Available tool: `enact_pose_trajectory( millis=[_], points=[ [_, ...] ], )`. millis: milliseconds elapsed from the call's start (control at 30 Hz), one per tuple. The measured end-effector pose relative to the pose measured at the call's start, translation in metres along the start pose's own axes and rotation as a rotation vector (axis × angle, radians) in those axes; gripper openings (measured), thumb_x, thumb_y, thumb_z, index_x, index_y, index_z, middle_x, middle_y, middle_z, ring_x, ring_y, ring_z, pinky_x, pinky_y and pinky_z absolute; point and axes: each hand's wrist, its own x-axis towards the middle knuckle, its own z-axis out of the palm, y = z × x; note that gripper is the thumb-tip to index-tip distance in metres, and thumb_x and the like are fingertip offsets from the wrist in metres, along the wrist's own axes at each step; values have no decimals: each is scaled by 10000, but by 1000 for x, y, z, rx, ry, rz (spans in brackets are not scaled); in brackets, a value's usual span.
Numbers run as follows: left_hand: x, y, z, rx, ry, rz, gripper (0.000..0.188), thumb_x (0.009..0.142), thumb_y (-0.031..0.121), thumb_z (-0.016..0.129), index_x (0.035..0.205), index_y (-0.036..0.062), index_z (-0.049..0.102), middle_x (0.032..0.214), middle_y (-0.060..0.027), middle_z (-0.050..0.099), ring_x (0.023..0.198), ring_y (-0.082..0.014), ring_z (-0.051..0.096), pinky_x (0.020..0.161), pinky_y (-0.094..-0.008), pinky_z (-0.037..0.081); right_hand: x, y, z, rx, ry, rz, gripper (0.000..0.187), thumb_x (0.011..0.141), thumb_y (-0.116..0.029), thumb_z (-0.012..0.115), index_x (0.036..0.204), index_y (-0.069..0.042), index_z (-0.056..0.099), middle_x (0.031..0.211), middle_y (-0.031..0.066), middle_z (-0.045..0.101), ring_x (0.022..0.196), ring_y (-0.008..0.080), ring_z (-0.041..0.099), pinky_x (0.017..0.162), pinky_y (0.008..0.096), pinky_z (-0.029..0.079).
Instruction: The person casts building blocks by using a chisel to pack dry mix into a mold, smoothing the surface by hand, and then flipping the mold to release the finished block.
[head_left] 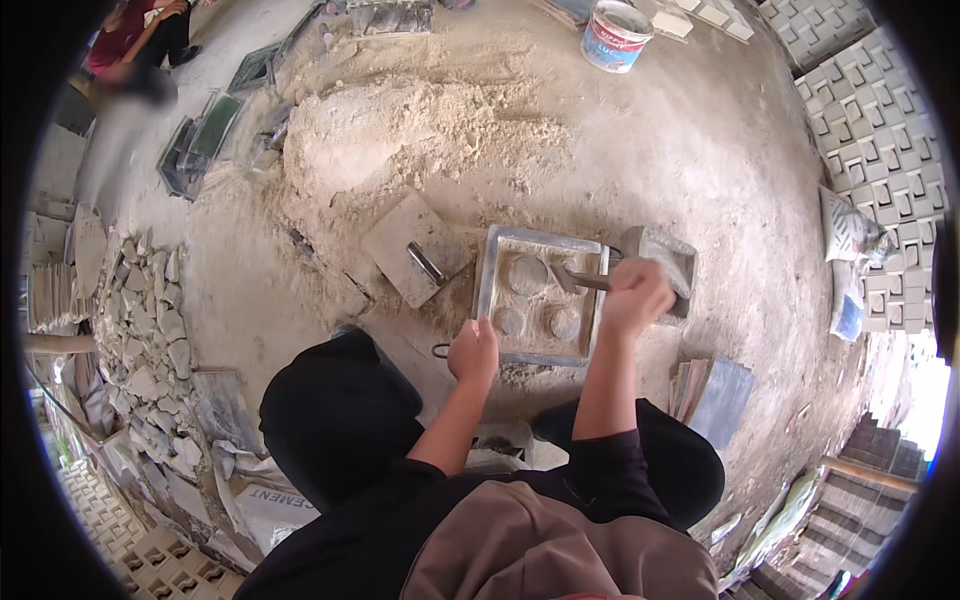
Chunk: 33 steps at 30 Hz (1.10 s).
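A square metal mould (484,285) lies on the floor before me, with several round raised shapes and sandy mix inside. My left hand (473,350) is closed on the mould's near left edge, beside a small wire loop (440,351). Over the mould's right side, my right hand (640,293) grips a small trowel (566,279) by its handle. The trowel's blade points left, over the round shapes; whether it touches the mix I cannot tell. Left of the mould lies a square plate (398,240) with a shiny metal bar handle (427,263).
A box of grey powder (650,243) stands right of the mould. Beyond lies a sand heap (370,130), with a paint bucket (615,38) at the back. Broken pieces (145,330) pile up at left, thin boards (720,400) lean near my right knee, and patterned blocks (880,130) are stacked right.
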Motion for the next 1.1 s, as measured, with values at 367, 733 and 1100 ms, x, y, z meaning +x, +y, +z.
enact_pose_trajectory(
  millis=[367, 733, 1100],
  points=[
    [1, -5, 10, 9, 40, 27, 449, 854, 432, 391, 942, 46, 605, 875, -181, 633, 836, -359, 595, 733, -443, 445, -8, 8, -25, -154, 8, 20, 352, 827, -69, 341, 476, -57, 337, 433, 25, 378, 389, 88, 311, 361, 225, 208],
    [-1, -6, 9, -42, 81, 56, 414, 842, 410, 417, 915, 46, 601, 847, -184, 633, 816, -354, 600, 710, -453, 450, -8, -15, -20, 64, -58, 94, 382, 832, -94, 305, 451, -82, 283, 388, 12, 282, 345, 85, 218, 345, 235, 155],
    [-5, -2, 2, -31, 81, 60, 415, 844, 413, 409, 920, 55, 605, 855, -173, 637, 820, -344, 606, 719, -447, 458, -10, -19, -37, 254, -461, 203, 378, 778, -142, 373, 419, -39, 319, 391, 46, 321, 333, 115, 277, 336, 255, 184]
  ],
)
